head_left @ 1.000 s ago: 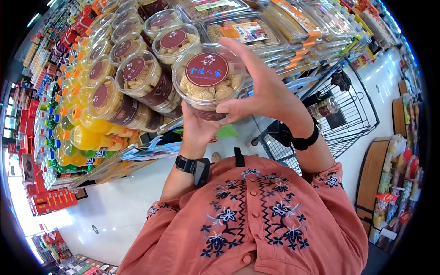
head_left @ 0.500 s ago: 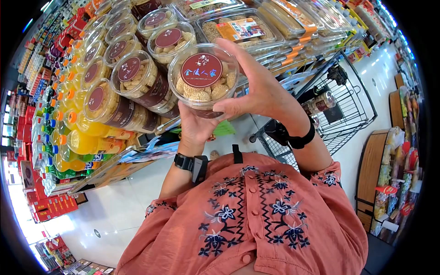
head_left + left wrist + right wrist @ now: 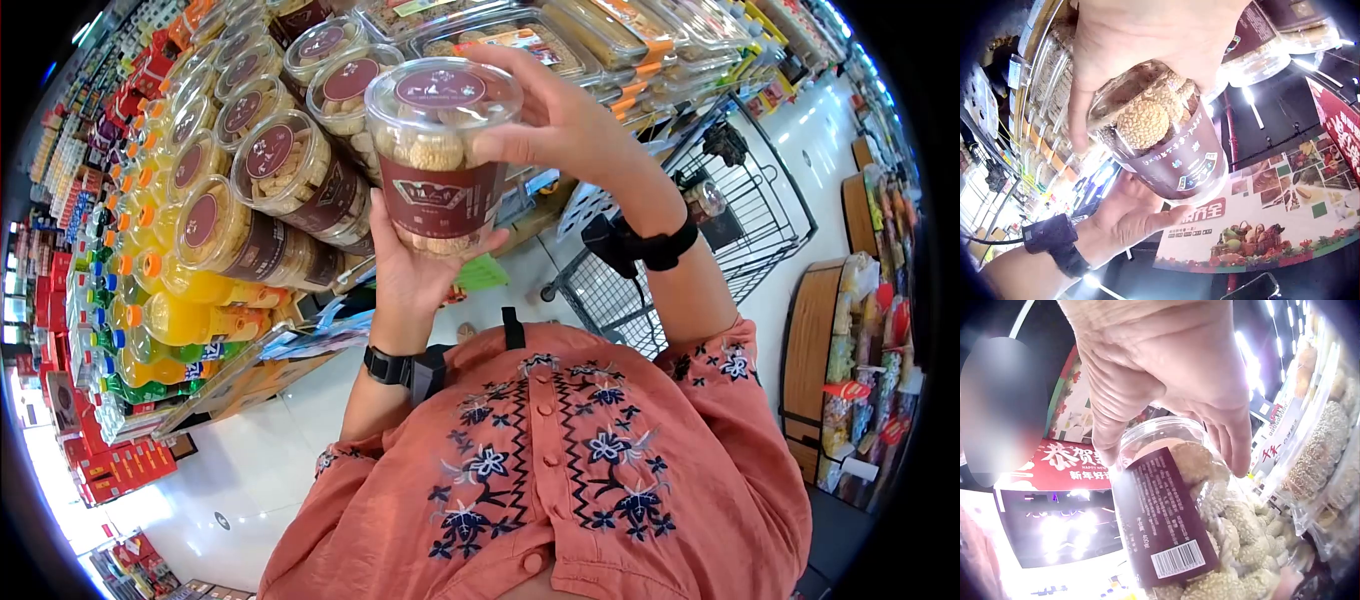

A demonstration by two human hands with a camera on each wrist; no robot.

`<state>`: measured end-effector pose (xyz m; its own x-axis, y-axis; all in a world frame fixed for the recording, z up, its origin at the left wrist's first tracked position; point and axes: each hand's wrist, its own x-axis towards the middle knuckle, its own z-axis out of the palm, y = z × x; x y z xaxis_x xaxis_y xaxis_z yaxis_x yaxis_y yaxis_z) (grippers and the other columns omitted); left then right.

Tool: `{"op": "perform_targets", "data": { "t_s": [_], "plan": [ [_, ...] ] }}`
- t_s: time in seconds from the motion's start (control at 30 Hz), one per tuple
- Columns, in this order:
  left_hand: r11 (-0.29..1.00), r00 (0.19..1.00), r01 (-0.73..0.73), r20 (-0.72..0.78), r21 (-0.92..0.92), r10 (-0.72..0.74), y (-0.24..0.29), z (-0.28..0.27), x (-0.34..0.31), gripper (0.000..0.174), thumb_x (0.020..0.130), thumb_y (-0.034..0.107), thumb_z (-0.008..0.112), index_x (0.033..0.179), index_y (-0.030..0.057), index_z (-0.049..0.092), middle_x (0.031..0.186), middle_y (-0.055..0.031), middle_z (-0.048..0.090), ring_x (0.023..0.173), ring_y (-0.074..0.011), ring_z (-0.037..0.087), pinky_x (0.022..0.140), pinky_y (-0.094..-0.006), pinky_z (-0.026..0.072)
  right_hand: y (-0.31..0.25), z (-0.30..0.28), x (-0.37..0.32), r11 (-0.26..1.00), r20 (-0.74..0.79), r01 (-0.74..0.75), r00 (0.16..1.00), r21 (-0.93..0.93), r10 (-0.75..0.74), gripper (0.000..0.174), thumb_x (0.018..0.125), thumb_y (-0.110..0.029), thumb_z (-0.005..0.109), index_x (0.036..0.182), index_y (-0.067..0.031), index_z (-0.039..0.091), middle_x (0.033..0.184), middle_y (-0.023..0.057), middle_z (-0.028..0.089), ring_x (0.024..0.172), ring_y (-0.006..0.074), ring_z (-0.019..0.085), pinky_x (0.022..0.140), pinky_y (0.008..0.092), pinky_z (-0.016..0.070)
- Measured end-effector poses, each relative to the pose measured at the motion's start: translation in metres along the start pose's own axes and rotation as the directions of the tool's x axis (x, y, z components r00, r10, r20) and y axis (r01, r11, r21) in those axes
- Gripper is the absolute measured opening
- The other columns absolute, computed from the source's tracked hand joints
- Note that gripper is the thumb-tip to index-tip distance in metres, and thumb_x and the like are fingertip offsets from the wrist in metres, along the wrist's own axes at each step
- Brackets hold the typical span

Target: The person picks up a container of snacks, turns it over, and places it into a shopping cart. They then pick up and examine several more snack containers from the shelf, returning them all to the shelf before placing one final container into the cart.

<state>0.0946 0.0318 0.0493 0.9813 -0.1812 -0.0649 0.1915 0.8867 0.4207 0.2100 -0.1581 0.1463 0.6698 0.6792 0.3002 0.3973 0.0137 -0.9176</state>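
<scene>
A clear plastic jar of sesame cookies (image 3: 440, 155), with a maroon label band and a round maroon sticker on its lid, is held up before the chest. Underneath, my left hand (image 3: 412, 275) cups its base, thumb along one side and fingertips showing at the other. My right hand (image 3: 560, 125) grips the jar near the lid, thumb in front and fingers round the far side. Cookies (image 3: 1142, 125) show through the jar close to the left hand in the left wrist view. The right wrist view shows a barcode (image 3: 1179, 559) on the label.
Matching jars (image 3: 290, 165) stand stacked on the left, above orange drink bottles (image 3: 175, 305). Clear trays of pastries (image 3: 560, 45) lie behind. A wire shopping cart (image 3: 740, 220) stands on the right, near a wooden display stand (image 3: 810, 340).
The jar has tipped so its labelled side now faces the head camera, where mostly the lid faced before. Both hands keep hold of it and have turned with it.
</scene>
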Motion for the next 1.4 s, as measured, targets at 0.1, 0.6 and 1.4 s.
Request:
{"op": "perform_targets", "data": {
  "t_s": [0.1, 0.6, 1.4],
  "plan": [
    [1.000, 1.000, 0.010, -0.004, 0.026, -0.009, 0.006, 0.007, -0.001, 0.083, 0.100, 0.072, 0.036, 0.156, 0.0112, 0.037, 0.151, -0.0246, 0.049, 0.135, -0.0527, 0.049, 0.100, -0.0658, 0.0520, -0.005, -0.002, 0.005, 0.999, -0.031, -0.038, 0.999, 0.031, 0.039, 0.083, 0.090, -0.042, 0.078, 0.154, -0.0051, 0.040, 0.145, 0.0146, 0.055, 0.134, 0.0244, 0.054, 0.109, 0.0373, 0.0463],
    [0.997, 1.000, 0.030, 0.001, 0.075, -0.030, 0.020, 0.015, -0.006, 0.082, 0.102, 0.070, 0.035, 0.155, 0.0074, 0.037, 0.149, -0.0282, 0.050, 0.131, -0.0563, 0.051, 0.098, -0.0672, 0.0532, 0.004, 0.000, 0.011, 0.997, -0.146, -0.048, 0.988, -0.061, 0.039, 0.077, 0.093, -0.056, 0.069, 0.145, -0.0024, 0.052, 0.136, 0.0127, 0.060, 0.129, 0.0208, 0.055, 0.109, 0.0366, 0.0421],
    [0.894, 0.938, -0.268, -0.116, 0.360, 0.328, -0.031, 0.039, -0.043, 0.073, 0.104, 0.064, 0.040, 0.148, 0.0068, 0.042, 0.137, -0.0203, 0.061, 0.116, -0.0375, 0.067, 0.089, -0.0601, 0.0603, -0.002, -0.010, -0.031, 0.998, -0.035, -0.049, 0.998, -0.039, 0.048, 0.084, 0.092, -0.058, 0.069, 0.151, -0.0031, 0.046, 0.143, 0.0172, 0.055, 0.133, 0.0239, 0.053, 0.111, 0.0374, 0.0420]
  ]
}}
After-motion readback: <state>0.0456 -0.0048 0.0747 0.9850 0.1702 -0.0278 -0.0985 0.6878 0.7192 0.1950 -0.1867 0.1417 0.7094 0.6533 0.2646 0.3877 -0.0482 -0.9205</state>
